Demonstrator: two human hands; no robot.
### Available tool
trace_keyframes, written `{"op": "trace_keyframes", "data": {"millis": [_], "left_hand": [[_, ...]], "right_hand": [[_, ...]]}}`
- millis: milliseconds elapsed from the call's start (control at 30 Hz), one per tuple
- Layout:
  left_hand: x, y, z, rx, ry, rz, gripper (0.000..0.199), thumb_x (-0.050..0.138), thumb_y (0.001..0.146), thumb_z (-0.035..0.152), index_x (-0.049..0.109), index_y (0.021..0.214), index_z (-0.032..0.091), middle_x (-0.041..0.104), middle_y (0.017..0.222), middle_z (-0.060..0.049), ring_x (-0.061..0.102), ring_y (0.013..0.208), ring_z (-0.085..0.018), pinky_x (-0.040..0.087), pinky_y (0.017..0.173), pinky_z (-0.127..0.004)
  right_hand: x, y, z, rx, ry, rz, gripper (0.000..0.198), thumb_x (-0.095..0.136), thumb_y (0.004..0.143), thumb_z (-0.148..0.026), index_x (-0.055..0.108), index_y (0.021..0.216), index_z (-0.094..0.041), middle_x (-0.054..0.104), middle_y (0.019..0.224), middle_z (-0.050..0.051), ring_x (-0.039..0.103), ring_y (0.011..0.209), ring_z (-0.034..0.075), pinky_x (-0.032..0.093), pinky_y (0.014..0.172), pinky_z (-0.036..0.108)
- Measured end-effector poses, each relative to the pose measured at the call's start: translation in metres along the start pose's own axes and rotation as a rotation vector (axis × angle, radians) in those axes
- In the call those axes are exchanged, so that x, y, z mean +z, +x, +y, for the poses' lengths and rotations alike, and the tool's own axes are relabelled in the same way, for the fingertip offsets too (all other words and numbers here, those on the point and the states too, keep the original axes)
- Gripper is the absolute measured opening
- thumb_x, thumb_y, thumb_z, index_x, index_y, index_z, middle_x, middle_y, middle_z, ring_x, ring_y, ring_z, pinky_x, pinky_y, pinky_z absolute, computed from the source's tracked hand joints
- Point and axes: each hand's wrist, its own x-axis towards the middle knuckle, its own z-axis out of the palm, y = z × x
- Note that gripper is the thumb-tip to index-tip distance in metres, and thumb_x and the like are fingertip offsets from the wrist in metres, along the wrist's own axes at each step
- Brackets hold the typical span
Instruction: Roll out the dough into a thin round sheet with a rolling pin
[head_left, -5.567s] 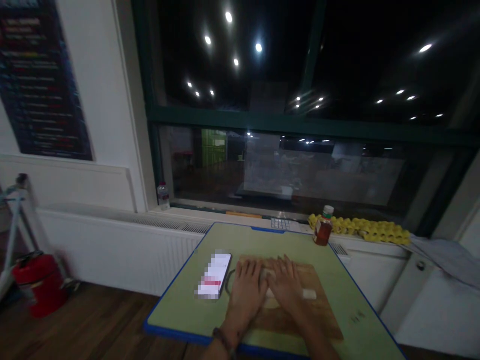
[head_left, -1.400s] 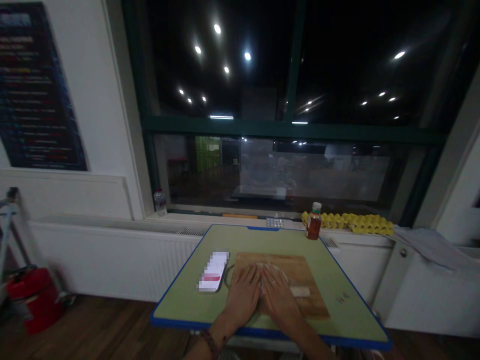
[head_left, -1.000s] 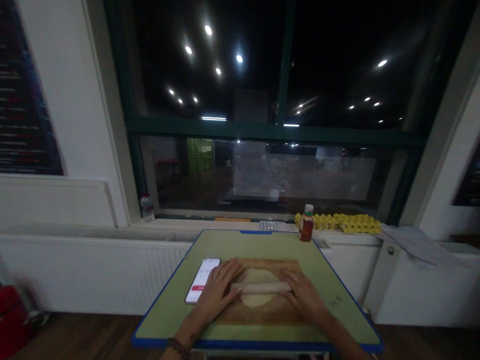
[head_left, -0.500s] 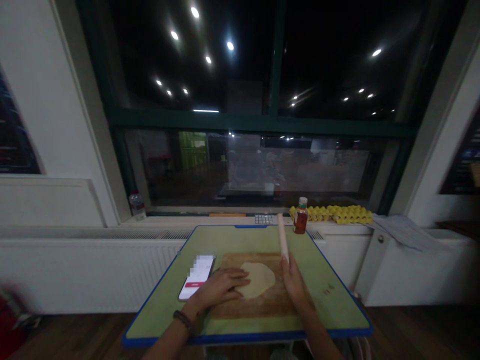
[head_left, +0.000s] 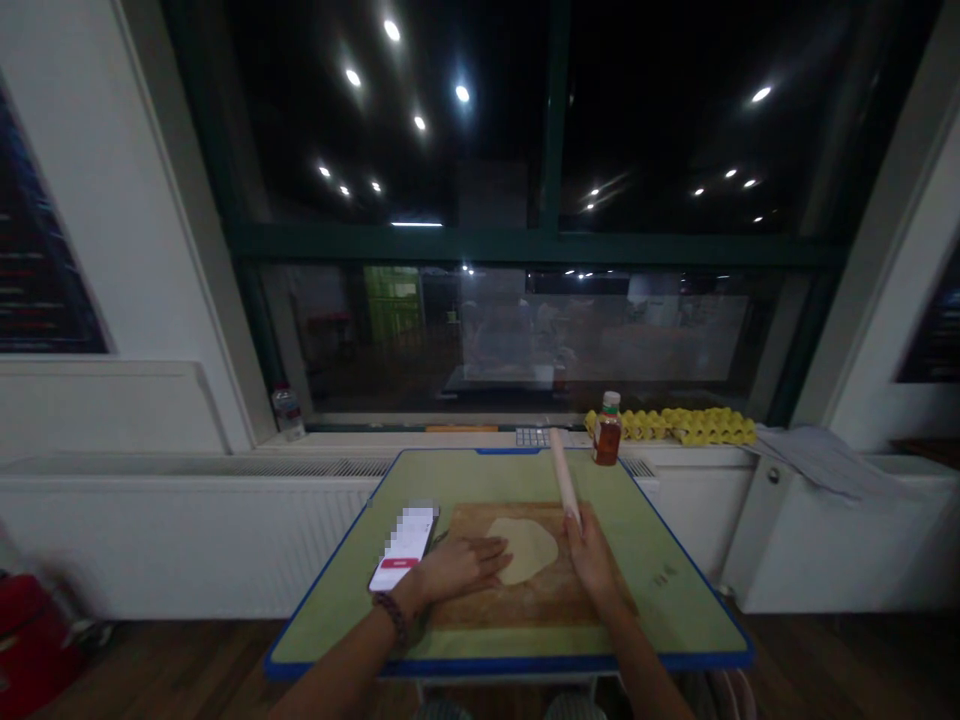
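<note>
A thin, roughly round sheet of dough (head_left: 531, 552) lies on a wooden board (head_left: 540, 607). My left hand (head_left: 466, 565) rests with its fingers stretched out flat over the dough's left edge. In my right hand (head_left: 591, 560) is a pale rolling pin (head_left: 564, 472), gripped at its near end. The pin points up and away, held over the right side of the board, clear of the dough. Just left of my left hand, a phone (head_left: 406, 545) with a lit screen lies on the table.
The board sits on a green folding table (head_left: 352, 630) with a blue rim. A bottle of reddish liquid (head_left: 607, 432) stands at the far right corner. Yellow egg trays (head_left: 690, 426), a clear bottle (head_left: 288, 413) and a cloth (head_left: 832, 460) are along the sill. Small scraps (head_left: 663, 577) lie on the right.
The whole view has shifted slightly. My left hand stays on the dough's left edge, and the rolling pin in my right hand leans a little more to the left.
</note>
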Motion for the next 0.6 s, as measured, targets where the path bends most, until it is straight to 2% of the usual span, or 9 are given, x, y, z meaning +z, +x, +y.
{"op": "trace_keyframes", "data": {"millis": [100, 233, 367, 500, 600], "left_hand": [[0.004, -0.001, 0.006, -0.025, 0.005, -0.01, 0.04, 0.034, 0.101, 0.034, 0.049, 0.137, 0.026, 0.049, 0.143, -0.007, 0.046, 0.132, -0.019, 0.04, 0.108, -0.034], [0.001, -0.005, 0.008, -0.046, -0.1, 0.02, 0.039, 0.037, 0.099, 0.027, 0.051, 0.136, 0.029, 0.049, 0.143, -0.004, 0.049, 0.129, -0.019, 0.04, 0.109, -0.034], [-0.008, -0.005, 0.006, -0.071, -0.149, 0.039, 0.038, 0.037, 0.099, 0.029, 0.054, 0.133, 0.026, 0.053, 0.141, -0.005, 0.051, 0.127, -0.018, 0.041, 0.107, -0.032], [-0.008, 0.0, 0.009, -0.097, -0.175, 0.137, 0.035, 0.037, 0.1, 0.036, 0.062, 0.122, 0.024, 0.063, 0.129, -0.004, 0.056, 0.12, -0.017, 0.044, 0.104, -0.031], [0.0, 0.008, 0.015, -0.145, -0.138, 0.223, 0.035, 0.033, 0.101, 0.034, 0.065, 0.111, 0.023, 0.07, 0.114, -0.003, 0.063, 0.109, -0.016, 0.048, 0.095, -0.03]], "right_hand": [[0.0, 0.0, 0.0, 0.006, 0.014, -0.007, 0.035, 0.032, 0.091, -0.051, 0.052, 0.084, -0.023, 0.058, 0.075, 0.003, 0.057, 0.071, 0.02, 0.047, 0.068, 0.032], [-0.002, 0.0, -0.004, 0.029, 0.022, -0.028, 0.036, 0.032, 0.089, -0.053, 0.052, 0.085, -0.023, 0.058, 0.074, 0.003, 0.058, 0.069, 0.021, 0.048, 0.067, 0.033], [-0.002, -0.001, -0.008, 0.038, 0.018, -0.035, 0.036, 0.034, 0.088, -0.053, 0.053, 0.087, -0.023, 0.06, 0.076, 0.004, 0.06, 0.072, 0.022, 0.048, 0.067, 0.033], [-0.002, -0.002, -0.009, 0.018, 0.005, -0.013, 0.033, 0.035, 0.088, -0.05, 0.054, 0.085, -0.023, 0.061, 0.076, 0.004, 0.059, 0.073, 0.021, 0.047, 0.068, 0.032], [-0.003, -0.002, -0.008, 0.018, 0.008, -0.026, 0.034, 0.035, 0.088, -0.05, 0.055, 0.086, -0.022, 0.059, 0.073, 0.003, 0.058, 0.069, 0.02, 0.046, 0.066, 0.031]]}}
